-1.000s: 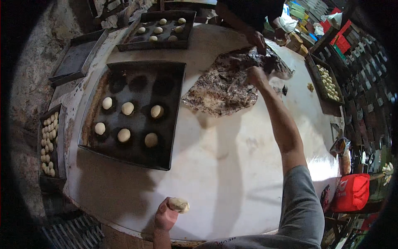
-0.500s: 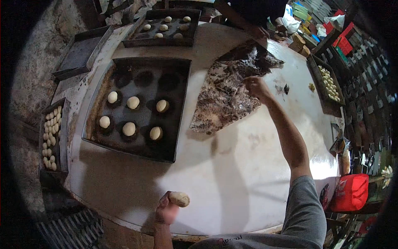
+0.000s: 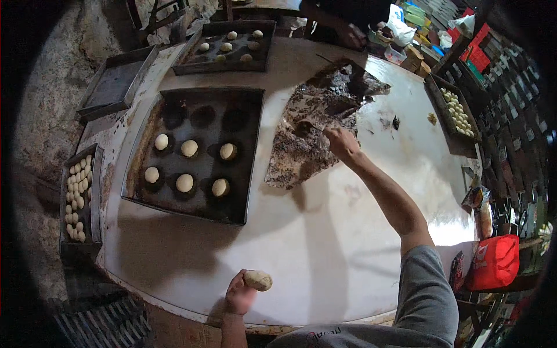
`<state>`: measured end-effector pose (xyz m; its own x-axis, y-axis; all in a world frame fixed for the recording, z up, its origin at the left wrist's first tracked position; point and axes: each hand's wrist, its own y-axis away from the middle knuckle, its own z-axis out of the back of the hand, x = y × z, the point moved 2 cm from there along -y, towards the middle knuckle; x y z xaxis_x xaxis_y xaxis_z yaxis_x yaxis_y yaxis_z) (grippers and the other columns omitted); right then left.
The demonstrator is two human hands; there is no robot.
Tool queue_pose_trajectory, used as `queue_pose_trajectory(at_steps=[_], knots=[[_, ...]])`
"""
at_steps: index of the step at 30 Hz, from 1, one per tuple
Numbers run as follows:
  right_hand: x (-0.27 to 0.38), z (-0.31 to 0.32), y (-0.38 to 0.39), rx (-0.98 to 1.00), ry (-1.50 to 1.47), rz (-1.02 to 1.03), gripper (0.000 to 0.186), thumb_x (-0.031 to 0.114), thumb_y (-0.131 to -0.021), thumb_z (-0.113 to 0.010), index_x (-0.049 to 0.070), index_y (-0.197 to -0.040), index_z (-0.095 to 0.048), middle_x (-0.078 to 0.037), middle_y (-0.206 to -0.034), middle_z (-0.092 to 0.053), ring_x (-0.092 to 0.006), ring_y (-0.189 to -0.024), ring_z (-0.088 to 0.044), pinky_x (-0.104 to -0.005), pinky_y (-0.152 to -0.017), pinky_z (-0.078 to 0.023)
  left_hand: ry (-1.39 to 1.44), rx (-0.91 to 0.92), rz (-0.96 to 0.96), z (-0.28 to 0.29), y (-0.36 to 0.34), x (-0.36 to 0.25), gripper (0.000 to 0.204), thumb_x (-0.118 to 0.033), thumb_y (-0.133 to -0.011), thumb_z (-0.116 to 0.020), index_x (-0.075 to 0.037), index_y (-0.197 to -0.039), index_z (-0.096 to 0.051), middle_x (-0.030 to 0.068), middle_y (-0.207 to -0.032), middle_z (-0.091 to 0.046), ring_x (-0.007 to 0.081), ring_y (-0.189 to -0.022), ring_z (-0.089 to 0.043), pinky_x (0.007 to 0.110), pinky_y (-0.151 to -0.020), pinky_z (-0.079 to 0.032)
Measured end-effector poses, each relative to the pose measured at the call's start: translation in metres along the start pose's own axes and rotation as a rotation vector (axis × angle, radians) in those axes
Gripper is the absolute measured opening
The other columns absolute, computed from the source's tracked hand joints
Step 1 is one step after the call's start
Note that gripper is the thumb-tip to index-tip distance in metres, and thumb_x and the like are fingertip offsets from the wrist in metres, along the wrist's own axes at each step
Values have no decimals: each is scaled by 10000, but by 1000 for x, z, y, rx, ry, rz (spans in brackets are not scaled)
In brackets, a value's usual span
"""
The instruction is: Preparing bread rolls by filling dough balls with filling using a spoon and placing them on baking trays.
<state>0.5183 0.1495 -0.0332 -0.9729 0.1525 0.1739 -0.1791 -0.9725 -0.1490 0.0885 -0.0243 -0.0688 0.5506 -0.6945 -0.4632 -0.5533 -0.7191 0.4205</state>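
My left hand is closed around a pale dough ball near the table's front edge. Out in front, my right hand is closed, fingers down at a dark, glossy brown mass spread over a sheet on the table. Whatever thin thing it grips is too dark to make out against that mass. Left of the mass lies a large dark baking tray. Two rows of round dough balls sit on its nearer part, and dark round marks show on its far part.
Another tray with dough balls stands at the far left, beside a bare tray. Trays packed with small dough balls stand at the left edge and the right edge. A person stands across the table. A red bag sits at right.
My right hand has moved left and slightly nearer over the brown mass. My left hand still holds the dough ball. The view has shifted a little.
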Motion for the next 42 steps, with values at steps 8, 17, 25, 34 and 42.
queue_pose_trajectory(at_steps=[8, 17, 25, 34, 42], knots=[[-29, -17, 6, -87, -140, 113, 200, 21, -761, -460, 71, -892, -604, -120, -661, -595, -283, -610, -593, -370, -505, -450, -17, 0, 40, -11, 1, -1, 536, -375, -721, -667, 7, -1041, -470, 75, -1032, -504, 193, -1039, -461, 330, -944, -334], [-18, 26, 33, 354, -1270, -414, 177, 102, -855, -505, 13, -992, -573, -1, -648, -517, -63, -474, -440, -214, -382, -313, -108, 34, -66, -47, -10, 2, 310, -165, -789, -615, -16, -1031, -491, 46, -1002, -535, 164, -952, -516, 286, -870, -409], [106, 122, 134, 213, -1072, -121, 161, 50, -847, -485, -1, -975, -570, -16, -666, -512, -77, -532, -431, -203, -458, -341, -8, 108, -46, -99, -68, -42, 285, -199, -871, -496, 12, -1063, -505, 89, -1093, -530, 180, -1014, -510, 309, -881, -419], [221, 101, 212, -200, -446, 476, 384, -76, -607, -557, 78, -956, -601, -74, -723, -553, -226, -643, -543, -324, -545, -452, 84, 312, 207, -83, -2, -103, 374, -289, -915, -377, 24, -1104, -458, 127, -1079, -532, 213, -1023, -514, 350, -899, -424], [255, 20, 238, -319, -811, -100, 159, -68, -741, -542, 17, -831, -643, -101, -754, -602, -182, -689, -575, -270, -641, -465, -19, 205, 164, 28, 34, -128, 364, -308, -913, -388, 2, -1078, -484, 96, -1063, -542, 188, -984, -524, 338, -858, -433]])
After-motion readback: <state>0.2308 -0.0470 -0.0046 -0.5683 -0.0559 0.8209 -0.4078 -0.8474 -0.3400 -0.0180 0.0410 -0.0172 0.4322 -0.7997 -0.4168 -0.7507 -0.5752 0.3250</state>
